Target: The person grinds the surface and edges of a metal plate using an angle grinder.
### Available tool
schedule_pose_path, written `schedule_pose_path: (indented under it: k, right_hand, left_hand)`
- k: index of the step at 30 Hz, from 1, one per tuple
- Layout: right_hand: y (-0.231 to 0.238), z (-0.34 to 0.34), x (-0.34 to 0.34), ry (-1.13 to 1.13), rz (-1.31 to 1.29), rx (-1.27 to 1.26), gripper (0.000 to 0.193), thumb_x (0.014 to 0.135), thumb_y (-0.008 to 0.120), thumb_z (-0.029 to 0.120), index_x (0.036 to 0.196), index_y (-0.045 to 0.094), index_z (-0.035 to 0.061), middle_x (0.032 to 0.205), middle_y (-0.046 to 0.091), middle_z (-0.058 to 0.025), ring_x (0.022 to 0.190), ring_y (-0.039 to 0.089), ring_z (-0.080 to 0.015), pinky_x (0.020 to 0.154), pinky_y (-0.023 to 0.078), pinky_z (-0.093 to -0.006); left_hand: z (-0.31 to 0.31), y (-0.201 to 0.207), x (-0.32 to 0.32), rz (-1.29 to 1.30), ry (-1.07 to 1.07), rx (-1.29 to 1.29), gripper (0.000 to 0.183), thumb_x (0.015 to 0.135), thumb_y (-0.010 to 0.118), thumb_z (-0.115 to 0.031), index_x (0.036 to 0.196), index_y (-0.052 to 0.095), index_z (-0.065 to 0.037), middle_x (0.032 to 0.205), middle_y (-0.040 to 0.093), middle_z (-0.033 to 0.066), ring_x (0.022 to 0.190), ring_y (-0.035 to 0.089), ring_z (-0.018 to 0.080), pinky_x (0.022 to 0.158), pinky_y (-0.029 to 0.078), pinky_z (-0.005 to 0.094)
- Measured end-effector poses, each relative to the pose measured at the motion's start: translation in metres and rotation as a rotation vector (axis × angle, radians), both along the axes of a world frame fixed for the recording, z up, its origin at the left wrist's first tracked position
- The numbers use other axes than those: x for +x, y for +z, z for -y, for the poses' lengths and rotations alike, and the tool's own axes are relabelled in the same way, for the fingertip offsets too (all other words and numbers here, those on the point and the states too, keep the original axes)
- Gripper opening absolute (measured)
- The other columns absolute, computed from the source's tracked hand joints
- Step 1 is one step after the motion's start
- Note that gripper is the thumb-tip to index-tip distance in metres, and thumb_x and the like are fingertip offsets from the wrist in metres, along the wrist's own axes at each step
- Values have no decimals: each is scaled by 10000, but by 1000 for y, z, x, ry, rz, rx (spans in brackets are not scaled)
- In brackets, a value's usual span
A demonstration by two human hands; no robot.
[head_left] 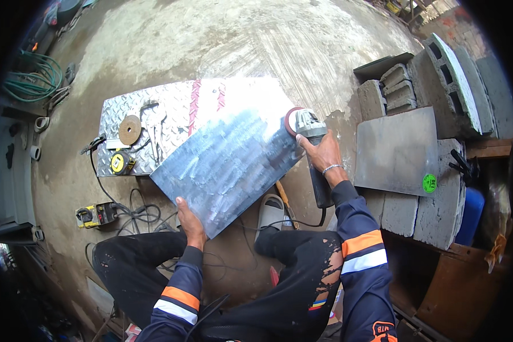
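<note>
A flat grey metal sheet (pixel 222 165) with streaky sanding marks lies slanted across a diamond-tread plate (pixel 174 100), its near corner jutting toward my knees. My left hand (pixel 191 225) grips its near edge, thumb on top and the other fingers hidden beneath. In my right hand (pixel 323 154) is an angle grinder (pixel 321 191), held around its body behind the head. Its reddish-brown disc (pixel 292 121) is at the sheet's right edge; whether it touches or spins I cannot tell. Glare whitens the sheet's far part.
On the tread plate are a loose round disc (pixel 130 131), locking pliers (pixel 153 125) and a yellow tape measure (pixel 121 163). Cables tangle around a yellow-black power box (pixel 95 215). Concrete blocks (pixel 402 214) bearing another metal sheet (pixel 394 145) stand right. A wooden handle (pixel 283 196) lies by my sandal (pixel 269 212).
</note>
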State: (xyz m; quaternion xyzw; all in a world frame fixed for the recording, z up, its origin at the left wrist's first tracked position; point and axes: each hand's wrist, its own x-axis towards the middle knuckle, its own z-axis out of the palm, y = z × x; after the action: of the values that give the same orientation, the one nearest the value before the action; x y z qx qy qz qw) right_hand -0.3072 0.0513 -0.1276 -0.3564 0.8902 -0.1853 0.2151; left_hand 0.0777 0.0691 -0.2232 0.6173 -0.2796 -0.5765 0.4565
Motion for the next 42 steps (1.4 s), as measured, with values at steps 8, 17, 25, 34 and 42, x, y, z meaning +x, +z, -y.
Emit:
schedule_pose_path:
  k: [8, 17, 25, 34, 42]
  right_hand:
    - [14, 10, 4, 34, 45, 54, 949, 764, 758, 609, 1215, 493, -183, 1082, 669, -368, 1007, 692, -454, 905, 542, -454]
    - [12, 70, 0, 13, 66, -10, 972, 763, 734, 632, 1218, 489, -191, 1069, 660, -390, 997, 696, -459, 890, 551, -465]
    - [14, 23, -7, 17, 29, 17, 956, 741, 776, 601, 1227, 522, -183, 1103, 671, -358, 1023, 693, -443, 900, 548, -452]
    - [13, 18, -12, 18, 52, -15, 938, 739, 768, 612, 1193, 546, -178, 1097, 670, -363, 1012, 695, -439, 890, 550, -459]
    - [21, 92, 2, 34, 80, -3, 982, 742, 735, 628, 1209, 504, -205, 1067, 664, -386, 992, 700, -455, 886, 555, -461]
  left_hand:
    - [0, 3, -3, 117, 24, -7, 851, 1024, 391, -660, 1415, 457, 92, 1363, 561, 170, 1230, 549, 255, 1065, 406, 349]
    - [-4, -4, -6, 40, 27, 1, 844, 1027, 389, -656, 1403, 469, 95, 1356, 557, 170, 1220, 543, 251, 1063, 407, 346]
    - [-5, -6, -4, 48, 63, -4, 813, 1045, 371, -630, 1385, 482, 101, 1337, 563, 166, 1203, 545, 240, 1052, 408, 337]
    - [-4, -2, -4, 82, 27, -15, 822, 1044, 362, -636, 1374, 486, 106, 1329, 562, 163, 1206, 538, 231, 1054, 404, 334]
    - [-5, 2, -8, 135, 25, 7, 815, 1045, 359, -634, 1370, 487, 102, 1316, 568, 172, 1192, 550, 240, 1035, 423, 339]
